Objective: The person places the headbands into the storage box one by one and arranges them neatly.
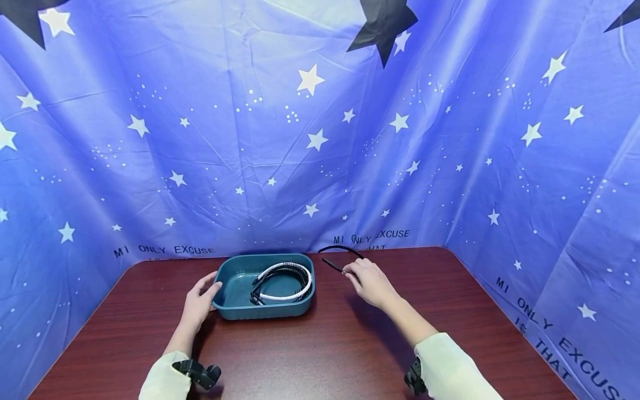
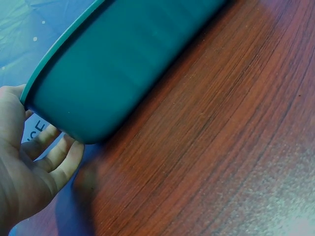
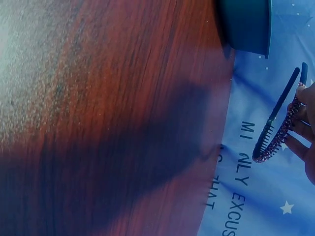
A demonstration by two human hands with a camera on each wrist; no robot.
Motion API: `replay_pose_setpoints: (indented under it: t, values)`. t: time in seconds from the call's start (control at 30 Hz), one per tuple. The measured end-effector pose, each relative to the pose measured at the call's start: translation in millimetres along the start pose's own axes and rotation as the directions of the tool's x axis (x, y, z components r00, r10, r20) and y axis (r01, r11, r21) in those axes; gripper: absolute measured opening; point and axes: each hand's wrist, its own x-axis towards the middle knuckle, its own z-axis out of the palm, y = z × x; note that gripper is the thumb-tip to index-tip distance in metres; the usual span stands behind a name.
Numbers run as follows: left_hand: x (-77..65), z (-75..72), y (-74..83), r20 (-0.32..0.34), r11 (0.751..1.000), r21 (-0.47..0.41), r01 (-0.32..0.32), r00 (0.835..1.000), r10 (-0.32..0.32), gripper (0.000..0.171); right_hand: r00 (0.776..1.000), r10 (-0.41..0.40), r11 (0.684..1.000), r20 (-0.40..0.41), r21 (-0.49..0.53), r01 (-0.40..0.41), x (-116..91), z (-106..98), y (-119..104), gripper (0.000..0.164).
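My left hand (image 1: pixel 198 303) grips the left end of a teal plastic bin (image 1: pixel 265 313), thumb at the rim. In the left wrist view its fingers (image 2: pixel 68 164) press against the outside of the bin wall. Inside the bin, toward its right side, lie a white headband (image 1: pixel 285 298) and dark headbands with teeth, overlapping one another. To the right of the bin, above the table, my right hand (image 1: pixel 372 283) pinches a dark toothed headband (image 1: pixel 345 248). The right wrist view shows glittery beads along this headband (image 3: pixel 283 129) and its two ends pointing toward the bin.
The bin stands on a reddish-brown wooden table (image 1: pixel 280 361), near its back edge. A blue star-printed cloth (image 1: pixel 240 139) hangs close behind and at both sides. Dark wrist cameras (image 1: pixel 197 373) sit on the pale sleeves (image 1: pixel 452 366).
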Motion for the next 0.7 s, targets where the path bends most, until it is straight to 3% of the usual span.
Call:
replay_pose_setpoints:
  t: [0.7]
  values:
    - [1.4, 1.2, -1.4, -0.021, 1.000, 0.009, -0.014, 1.000, 0.014, 0.047, 1.000, -0.026, 1.000, 0.017, -0.002, 0.026, 7.5, 1.5, -14.2, 0.007]
